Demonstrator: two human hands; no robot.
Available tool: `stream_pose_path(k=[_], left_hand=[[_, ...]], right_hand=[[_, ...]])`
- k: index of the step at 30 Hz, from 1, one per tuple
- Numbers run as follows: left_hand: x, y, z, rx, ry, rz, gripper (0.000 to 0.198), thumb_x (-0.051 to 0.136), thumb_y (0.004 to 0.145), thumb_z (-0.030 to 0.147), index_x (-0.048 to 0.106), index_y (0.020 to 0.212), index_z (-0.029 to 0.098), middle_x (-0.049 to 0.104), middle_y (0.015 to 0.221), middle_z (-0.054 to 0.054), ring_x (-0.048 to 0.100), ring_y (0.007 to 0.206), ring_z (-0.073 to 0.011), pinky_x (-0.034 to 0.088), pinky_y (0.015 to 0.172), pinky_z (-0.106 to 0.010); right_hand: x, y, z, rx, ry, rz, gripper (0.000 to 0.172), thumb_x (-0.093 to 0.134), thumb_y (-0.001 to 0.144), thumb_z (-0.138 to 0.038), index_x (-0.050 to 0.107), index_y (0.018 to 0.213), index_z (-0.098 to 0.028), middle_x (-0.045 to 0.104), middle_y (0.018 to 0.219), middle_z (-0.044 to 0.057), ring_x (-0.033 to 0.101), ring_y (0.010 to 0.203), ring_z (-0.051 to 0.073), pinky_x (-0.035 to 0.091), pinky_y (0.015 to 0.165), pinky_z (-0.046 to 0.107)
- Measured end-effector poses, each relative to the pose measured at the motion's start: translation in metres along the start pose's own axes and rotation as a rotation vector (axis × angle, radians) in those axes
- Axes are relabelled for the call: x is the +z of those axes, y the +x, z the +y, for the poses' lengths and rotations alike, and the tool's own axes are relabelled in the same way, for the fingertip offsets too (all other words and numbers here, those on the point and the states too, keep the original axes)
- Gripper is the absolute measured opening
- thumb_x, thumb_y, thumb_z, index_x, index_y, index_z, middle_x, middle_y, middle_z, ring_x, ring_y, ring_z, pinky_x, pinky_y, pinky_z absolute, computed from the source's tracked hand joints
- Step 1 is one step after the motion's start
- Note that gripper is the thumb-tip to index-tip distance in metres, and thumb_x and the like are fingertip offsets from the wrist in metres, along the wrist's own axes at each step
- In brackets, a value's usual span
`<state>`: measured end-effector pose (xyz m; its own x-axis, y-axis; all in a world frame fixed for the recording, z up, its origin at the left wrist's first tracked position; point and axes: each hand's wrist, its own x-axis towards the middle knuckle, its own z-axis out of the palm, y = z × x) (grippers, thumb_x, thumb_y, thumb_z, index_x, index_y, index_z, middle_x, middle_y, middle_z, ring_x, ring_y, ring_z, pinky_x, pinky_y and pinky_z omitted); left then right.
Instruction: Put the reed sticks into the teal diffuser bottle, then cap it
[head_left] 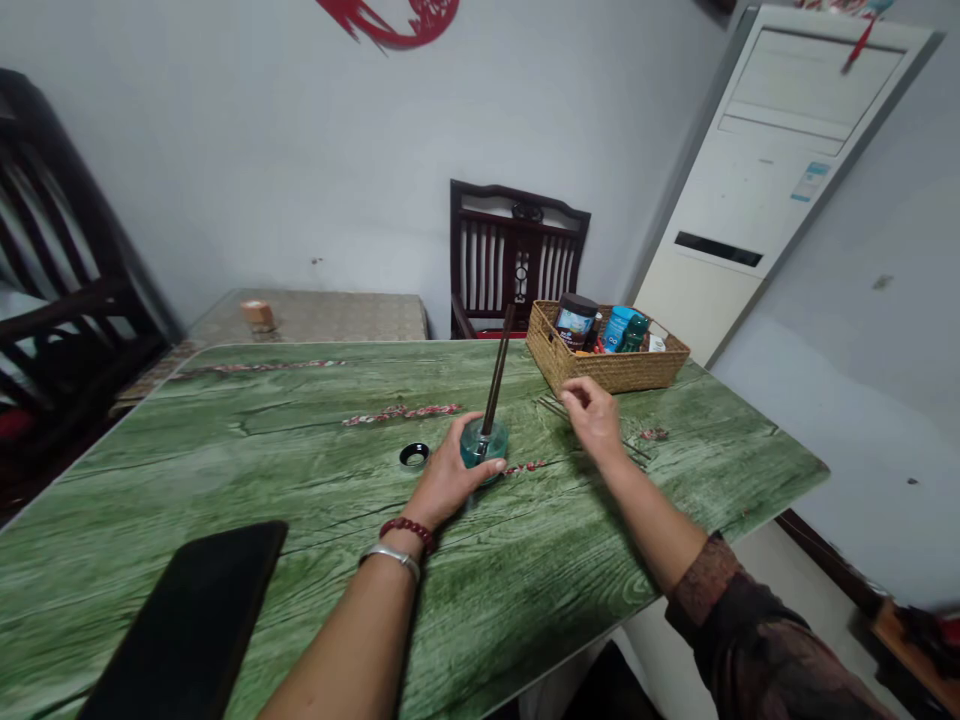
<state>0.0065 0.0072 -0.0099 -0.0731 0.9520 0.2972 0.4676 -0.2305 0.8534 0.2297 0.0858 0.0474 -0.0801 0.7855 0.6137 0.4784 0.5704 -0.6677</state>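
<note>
My left hand (450, 470) is wrapped round a teal glass bottle (484, 450) standing on the green table. Dark sticks (499, 370) rise from the bottle's mouth, leaning slightly right. A small black ring-shaped cap (414, 455) lies on the table to the left of this hand. My right hand (592, 410) is over the table in front of the wicker basket, thumb and index finger pinched together. Thin dark sticks (553, 407) lie beneath and beside it; whether its fingertips grip one is too small to tell.
The wicker basket (622, 375) at the table's back right holds jars and bottles. A black flat object (195, 620) lies at the front left. Behind the green table (330, 500) are a chair (519, 260) and a lower table with an orange container (257, 315).
</note>
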Motion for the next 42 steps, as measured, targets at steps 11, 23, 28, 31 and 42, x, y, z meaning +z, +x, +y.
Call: stream_pose_path(k=[11, 23, 28, 31, 42], left_hand=[[-0.001, 0.002, -0.002, -0.016, 0.038, 0.003, 0.078, 0.073, 0.07, 0.049, 0.041, 0.135, 0.02, 0.062, 0.122, -0.011, 0.062, 0.107, -0.0273, 0.046, 0.096, -0.043], [-0.001, 0.002, -0.002, -0.019, 0.047, -0.004, 0.077, 0.072, 0.071, 0.049, 0.041, 0.135, 0.021, 0.061, 0.123, -0.011, 0.061, 0.107, -0.0273, 0.046, 0.095, -0.043], [0.0, 0.002, -0.002, -0.017, 0.047, 0.0, 0.077, 0.073, 0.071, 0.049, 0.041, 0.135, 0.02, 0.06, 0.123, -0.011, 0.061, 0.109, -0.0276, 0.046, 0.097, -0.043], [0.0, 0.003, -0.004, -0.012, 0.042, 0.0, 0.078, 0.073, 0.07, 0.049, 0.041, 0.135, 0.02, 0.06, 0.123, -0.011, 0.061, 0.107, -0.0274, 0.046, 0.096, -0.043], [-0.001, 0.001, -0.002, -0.007, 0.05, -0.006, 0.076, 0.072, 0.071, 0.049, 0.041, 0.135, 0.021, 0.061, 0.123, -0.011, 0.062, 0.108, -0.0277, 0.047, 0.096, -0.043]], right_hand=[[-0.023, -0.03, 0.078, 0.117, -0.721, -0.25, 0.026, 0.054, 0.09, -0.022, 0.074, 0.108, -0.02, 0.068, 0.099, 0.011, 0.06, 0.098, 0.022, 0.04, 0.087, 0.028], [-0.024, -0.033, 0.062, 0.097, -0.786, -0.359, 0.019, 0.063, 0.088, -0.033, 0.072, 0.099, -0.02, 0.068, 0.097, 0.008, 0.061, 0.097, 0.021, 0.04, 0.083, 0.026], [-0.025, -0.031, 0.062, 0.144, -0.732, -0.44, 0.016, 0.064, 0.085, -0.028, 0.071, 0.097, -0.021, 0.07, 0.099, 0.006, 0.063, 0.094, 0.019, 0.039, 0.08, 0.025], [-0.026, -0.03, 0.061, 0.164, -0.725, -0.463, 0.012, 0.061, 0.085, -0.023, 0.071, 0.093, -0.022, 0.072, 0.096, 0.005, 0.064, 0.09, 0.018, 0.038, 0.074, 0.024], [-0.029, -0.03, 0.049, 0.182, -0.753, -0.516, 0.017, 0.055, 0.087, -0.025, 0.072, 0.086, -0.022, 0.075, 0.091, 0.008, 0.068, 0.084, 0.02, 0.037, 0.067, 0.025]])
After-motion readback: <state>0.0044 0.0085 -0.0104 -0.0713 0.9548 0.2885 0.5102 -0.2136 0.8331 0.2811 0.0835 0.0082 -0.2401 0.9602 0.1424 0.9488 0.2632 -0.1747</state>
